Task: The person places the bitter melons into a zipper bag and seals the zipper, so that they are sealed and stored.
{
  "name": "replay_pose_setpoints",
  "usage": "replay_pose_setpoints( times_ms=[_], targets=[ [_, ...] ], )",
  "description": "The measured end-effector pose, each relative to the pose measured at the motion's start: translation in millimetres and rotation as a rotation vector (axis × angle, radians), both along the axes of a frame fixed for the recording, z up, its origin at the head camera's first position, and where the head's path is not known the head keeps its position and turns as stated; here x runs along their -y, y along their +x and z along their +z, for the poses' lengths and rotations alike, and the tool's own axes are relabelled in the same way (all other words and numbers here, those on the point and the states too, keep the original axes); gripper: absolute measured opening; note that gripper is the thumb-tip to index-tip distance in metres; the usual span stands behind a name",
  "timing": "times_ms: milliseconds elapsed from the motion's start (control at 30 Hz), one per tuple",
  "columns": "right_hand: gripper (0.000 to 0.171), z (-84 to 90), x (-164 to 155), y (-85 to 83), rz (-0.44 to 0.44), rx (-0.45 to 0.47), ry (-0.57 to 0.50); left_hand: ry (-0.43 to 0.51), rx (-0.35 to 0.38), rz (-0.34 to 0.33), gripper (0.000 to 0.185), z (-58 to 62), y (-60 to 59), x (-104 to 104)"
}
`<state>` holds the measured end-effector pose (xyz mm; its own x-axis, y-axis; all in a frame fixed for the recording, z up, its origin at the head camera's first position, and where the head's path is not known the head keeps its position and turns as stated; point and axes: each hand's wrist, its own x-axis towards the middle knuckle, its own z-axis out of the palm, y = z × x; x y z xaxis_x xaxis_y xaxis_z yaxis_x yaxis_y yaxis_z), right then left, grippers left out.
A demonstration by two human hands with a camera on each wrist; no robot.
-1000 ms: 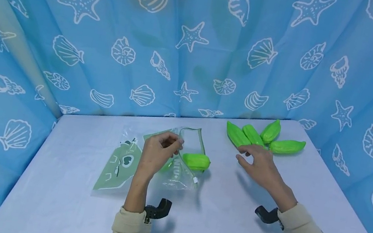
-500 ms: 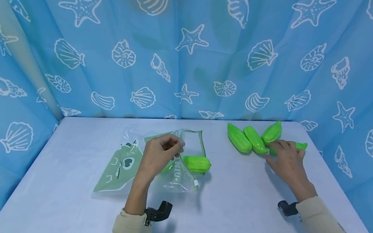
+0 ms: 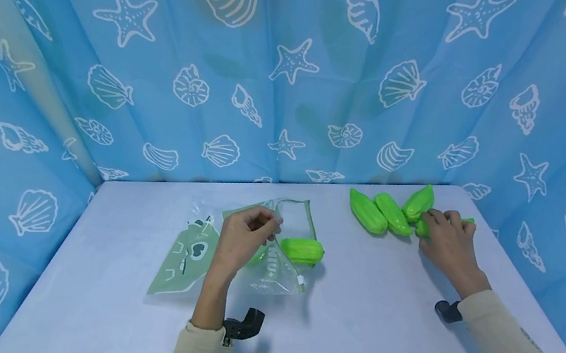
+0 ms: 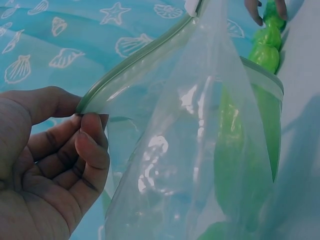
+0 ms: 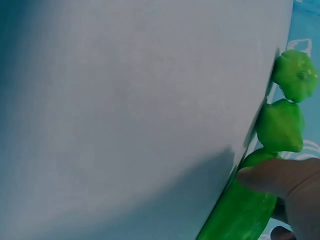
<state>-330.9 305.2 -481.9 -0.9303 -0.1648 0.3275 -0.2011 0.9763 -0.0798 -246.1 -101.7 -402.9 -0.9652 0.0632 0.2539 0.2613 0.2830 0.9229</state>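
Observation:
My left hand (image 3: 265,224) pinches the zip rim of a clear plastic bag (image 3: 284,263) and holds its mouth up off the white table (image 3: 357,336). One green toy vegetable (image 3: 303,250) lies inside the bag. In the left wrist view, thumb and fingers (image 4: 91,131) grip the bag's rim (image 4: 135,70), and the green piece (image 4: 250,165) shows through the film. At the far right, my right hand (image 3: 444,225) curls over a green toy vegetable (image 3: 423,229), mostly hiding it. The right wrist view shows a finger (image 5: 280,180) on that vegetable (image 5: 240,215).
Three more green toy vegetables (image 3: 367,213) (image 3: 392,213) (image 3: 418,201) lie side by side just left of my right hand. A second flat bag with a green print (image 3: 185,258) lies left of the clear bag. A blue seashell-print curtain (image 3: 300,68) closes in the table.
My right hand moved from the leftmost vegetables to the far-right one and settled its fingers over it. The left hand kept holding the bag open.

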Motion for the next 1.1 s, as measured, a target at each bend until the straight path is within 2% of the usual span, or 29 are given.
replay_pose_setpoints(
  times_ms=[233,433,600,833,1100],
  targets=[
    [0.047,0.2,0.3,-4.6,0.000,-0.009,0.114,0.016,-0.005,0.008,0.013,-2.2,-0.7,1.2],
    [0.047,12.4,1.1,0.4,-0.014,0.015,0.118,0.013,-0.013,0.011,0.013,-3.0,-1.7,3.5],
    [0.045,26.1,-4.0,9.9,-0.032,-0.012,0.079,0.014,-0.034,0.009,0.015,-1.7,-2.2,4.5],
    [0.044,45.0,-5.5,35.3,-0.033,-0.066,-0.047,0.014,-0.027,0.017,0.015,-1.7,-3.0,2.1],
    [0.044,76.4,31.9,66.5,0.097,-0.186,-0.183,0.010,-0.030,0.023,0.014,-1.4,-1.0,2.8]
  ],
)
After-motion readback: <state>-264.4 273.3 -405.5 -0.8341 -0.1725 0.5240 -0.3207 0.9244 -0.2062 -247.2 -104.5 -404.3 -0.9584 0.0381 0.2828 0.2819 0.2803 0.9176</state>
